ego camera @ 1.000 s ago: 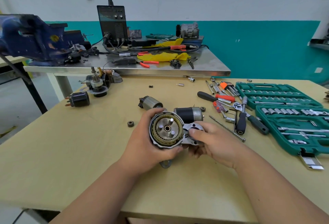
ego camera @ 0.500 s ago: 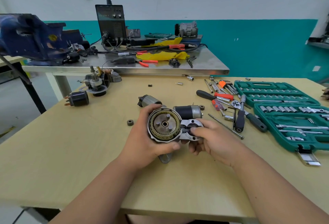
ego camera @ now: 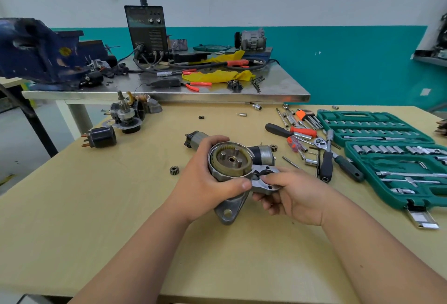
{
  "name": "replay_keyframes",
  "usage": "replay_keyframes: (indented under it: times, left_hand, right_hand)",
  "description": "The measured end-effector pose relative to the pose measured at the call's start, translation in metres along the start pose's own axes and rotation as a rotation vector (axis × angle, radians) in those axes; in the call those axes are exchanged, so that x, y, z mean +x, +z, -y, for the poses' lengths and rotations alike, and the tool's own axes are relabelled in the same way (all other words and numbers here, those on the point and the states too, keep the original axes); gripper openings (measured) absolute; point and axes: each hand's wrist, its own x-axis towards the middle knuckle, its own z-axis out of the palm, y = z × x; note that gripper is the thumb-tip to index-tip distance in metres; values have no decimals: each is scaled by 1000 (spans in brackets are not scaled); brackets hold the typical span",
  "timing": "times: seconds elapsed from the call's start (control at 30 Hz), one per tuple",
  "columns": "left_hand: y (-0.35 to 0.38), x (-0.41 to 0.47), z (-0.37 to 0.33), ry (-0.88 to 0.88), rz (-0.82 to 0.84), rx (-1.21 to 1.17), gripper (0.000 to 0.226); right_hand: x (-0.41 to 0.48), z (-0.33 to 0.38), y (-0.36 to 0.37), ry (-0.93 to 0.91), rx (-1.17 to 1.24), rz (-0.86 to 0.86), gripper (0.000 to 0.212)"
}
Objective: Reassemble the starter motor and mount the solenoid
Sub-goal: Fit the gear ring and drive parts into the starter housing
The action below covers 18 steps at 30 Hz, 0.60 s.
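Observation:
I hold the starter motor's grey drive housing [ego camera: 229,209] above the wooden table [ego camera: 72,219]. Its open round end faces me, showing the ring gear and carrier plate with pins [ego camera: 228,159]. My left hand [ego camera: 205,182] wraps the round end from the left. My right hand [ego camera: 292,195] grips the flat solenoid flange on the right, thumb over its opening. Behind lie the dark motor body [ego camera: 262,155] and an armature [ego camera: 197,139]. Two small planet gears [ego camera: 174,170] [ego camera: 273,148] lie loose. A black solenoid [ego camera: 102,136] with copper terminals sits at the left.
A green socket set case [ego camera: 391,158] lies open at the right, with a ratchet, screwdrivers and hex keys [ego camera: 309,134] beside it. Another dismantled starter [ego camera: 128,115] stands at the back left. Behind is a steel bench [ego camera: 278,90] with a welder, a blue vise and yellow cloth.
The housing has tipped slightly, its open end turning a bit more upward. My right thumb has shifted over the flange opening. Both hands keep their hold.

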Motion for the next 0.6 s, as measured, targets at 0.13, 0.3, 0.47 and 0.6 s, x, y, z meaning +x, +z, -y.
replay_keyframes:
  times: [0.13,0.3,0.47,0.6]
  left_hand:
    - [3,-5,-4,0,-1,-7,62]
    - [6,-1,-8,-126,-105,-160,34]
    - [10,8,-13,-204,-152,-221,35]
    - [12,9,-12,-201,-169,-179,33]
  right_hand:
    - [-3,-3,3,-72,-40,-41,14]
    - [-4,-2,10,-120,-45,-83,13]
    - [-4,0,12,-77,-37,-111,13]
    - [-5,-2,12,-89,-118,-179,12]
